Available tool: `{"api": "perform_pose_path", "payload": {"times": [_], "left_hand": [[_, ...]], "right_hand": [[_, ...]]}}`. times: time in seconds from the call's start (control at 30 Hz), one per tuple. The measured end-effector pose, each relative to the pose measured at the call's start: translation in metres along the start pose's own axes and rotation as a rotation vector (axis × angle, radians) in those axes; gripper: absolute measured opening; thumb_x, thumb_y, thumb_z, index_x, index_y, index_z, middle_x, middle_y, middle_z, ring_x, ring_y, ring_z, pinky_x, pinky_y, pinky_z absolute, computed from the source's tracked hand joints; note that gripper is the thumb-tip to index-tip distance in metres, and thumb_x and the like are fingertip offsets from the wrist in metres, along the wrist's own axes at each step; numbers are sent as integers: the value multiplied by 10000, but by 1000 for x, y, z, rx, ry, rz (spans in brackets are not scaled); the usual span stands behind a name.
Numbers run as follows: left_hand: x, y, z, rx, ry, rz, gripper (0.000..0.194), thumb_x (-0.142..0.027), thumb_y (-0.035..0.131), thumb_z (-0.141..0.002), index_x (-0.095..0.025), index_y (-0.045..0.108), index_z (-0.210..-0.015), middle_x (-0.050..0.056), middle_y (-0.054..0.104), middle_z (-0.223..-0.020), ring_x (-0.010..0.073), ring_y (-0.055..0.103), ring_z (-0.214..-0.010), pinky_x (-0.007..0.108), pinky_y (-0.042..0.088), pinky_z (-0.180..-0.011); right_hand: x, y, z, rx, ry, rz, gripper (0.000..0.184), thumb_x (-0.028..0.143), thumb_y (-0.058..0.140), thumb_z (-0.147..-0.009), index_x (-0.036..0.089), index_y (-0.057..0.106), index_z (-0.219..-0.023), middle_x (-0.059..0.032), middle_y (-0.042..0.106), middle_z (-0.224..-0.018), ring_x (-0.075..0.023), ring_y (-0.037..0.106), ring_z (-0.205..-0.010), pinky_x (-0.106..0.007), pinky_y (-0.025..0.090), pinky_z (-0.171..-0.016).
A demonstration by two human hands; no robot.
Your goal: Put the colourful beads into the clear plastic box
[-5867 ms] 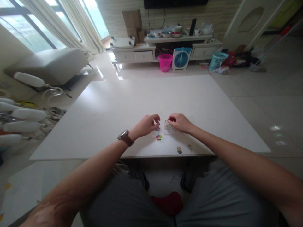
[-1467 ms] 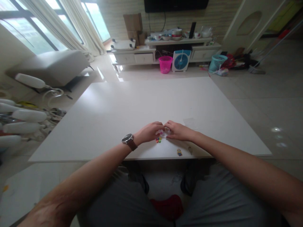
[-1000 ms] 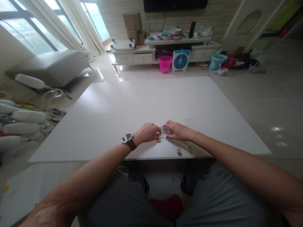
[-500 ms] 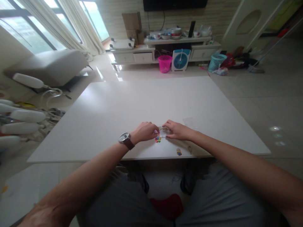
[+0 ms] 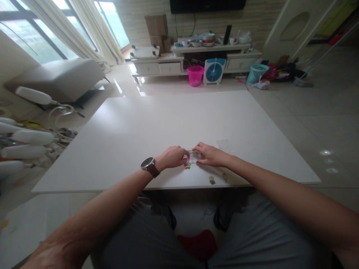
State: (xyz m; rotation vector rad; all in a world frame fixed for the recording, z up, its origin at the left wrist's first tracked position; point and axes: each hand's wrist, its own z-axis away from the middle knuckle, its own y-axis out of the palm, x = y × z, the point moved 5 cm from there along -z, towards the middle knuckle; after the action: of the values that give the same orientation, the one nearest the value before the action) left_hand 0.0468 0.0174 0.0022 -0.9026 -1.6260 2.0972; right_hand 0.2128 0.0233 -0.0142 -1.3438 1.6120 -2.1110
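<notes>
L hand (image 5: 175, 157) has room on L, clr box (image 5: 193, 158) blocks R

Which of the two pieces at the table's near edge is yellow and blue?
The figure, left of the pair; the other piece, to its right, looks paler.

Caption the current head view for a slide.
Right hand grips a clear container on a white table; left hand at its side, near small multicolored pieces.

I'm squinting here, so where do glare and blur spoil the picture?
Head view: windows washed out, pale sheen on the far left of the white table; head view: bright spots on the floor at right; head view: clear box at the right hand soft, contents indistinct.
</notes>
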Motion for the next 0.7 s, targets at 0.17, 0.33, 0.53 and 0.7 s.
{"api": "perform_pose_path", "payload": {"times": [0.17, 0.33, 0.53, 0.7], "left_hand": [[-2, -5, 0, -22, 17, 6, 271, -260, 538, -856, -269, 743, -1033, 29, 738, -773, 190, 657, -680, 270, 424, -638], [-2, -5, 1, -6, 21, -7, 271, -260, 551, -848, -290, 762, -1017, 28, 745, -793, 190, 662, -698, 271, 420, -643], [-4, -1, 0, 23, 32, -18, 284, -330, 540, -893, -313, 754, -1079, 32, 750, -809, 198, 673, -733, 275, 426, -651], [-5, -1, -1, 40, 49, 5, 266, -303, 560, -883, -316, 763, -1055, 24, 757, -830, 190, 674, -749, 270, 421, -654]], "right_hand": [[0, 0, 0, 7, -5, 4, 467, 235, 732, -822, 174, 574, -1257, -88, 547, -1127, -172, 594, -801, -293, 486, -754], [2, -1, 1, 7, -5, 26, 467, 233, 736, -822, 167, 578, -1256, -90, 549, -1126, -185, 594, -835, -305, 485, -785], [2, 0, 0, 0, -2, 28, 463, 237, 744, -824, 162, 579, -1249, -88, 553, -1120, -178, 594, -819, -297, 486, -764], [2, 0, 0, 6, -3, 21, 458, 237, 745, -824, 170, 579, -1244, -85, 554, -1124, -173, 594, -806, -285, 486, -738]]}}
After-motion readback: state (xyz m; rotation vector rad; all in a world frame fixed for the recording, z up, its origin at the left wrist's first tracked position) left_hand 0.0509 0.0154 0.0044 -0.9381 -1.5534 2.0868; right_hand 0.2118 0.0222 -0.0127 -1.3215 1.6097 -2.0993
